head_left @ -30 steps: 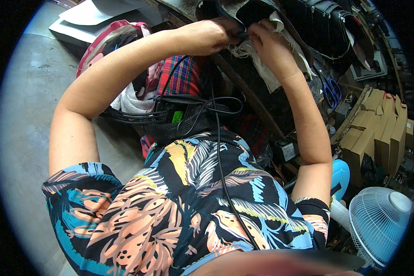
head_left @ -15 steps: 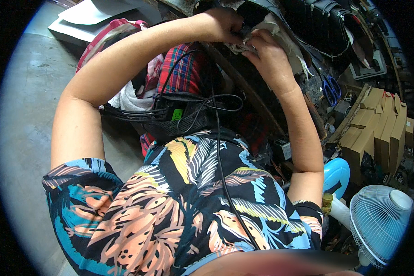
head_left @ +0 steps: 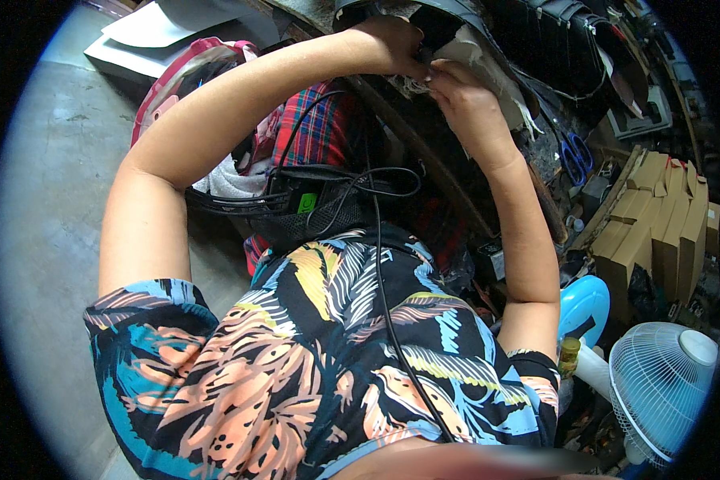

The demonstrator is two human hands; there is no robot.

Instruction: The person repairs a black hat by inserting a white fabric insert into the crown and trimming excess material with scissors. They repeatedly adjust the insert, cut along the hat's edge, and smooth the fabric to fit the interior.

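Both hands meet at the top of the view, over a piece of off-white material [head_left: 474, 58] with torn, frayed edges, hanging from a dark curved piece [head_left: 456, 10]. My right hand [head_left: 468, 100] has its thumb and fingers pinched together on the frayed edge. Just left of it, my left hand [head_left: 392, 42] is bent downward with curled fingers, close against the right fingertips. What the left fingers hold is hidden. Loose pale threads show beneath the fingertips.
Blue-handled scissors [head_left: 576, 158] lie right of my right forearm. Cardboard boxes [head_left: 652, 220] and a blue-and-white fan [head_left: 664, 384] stand farther right. A black cable [head_left: 380, 280] runs down my front from a mesh pouch [head_left: 340, 216]. A pink-edged bag [head_left: 156, 96] sits behind my left arm.
My right fingers have drawn together and shifted slightly left, closer to the left hand. The left elbow has moved a little inward to the right.
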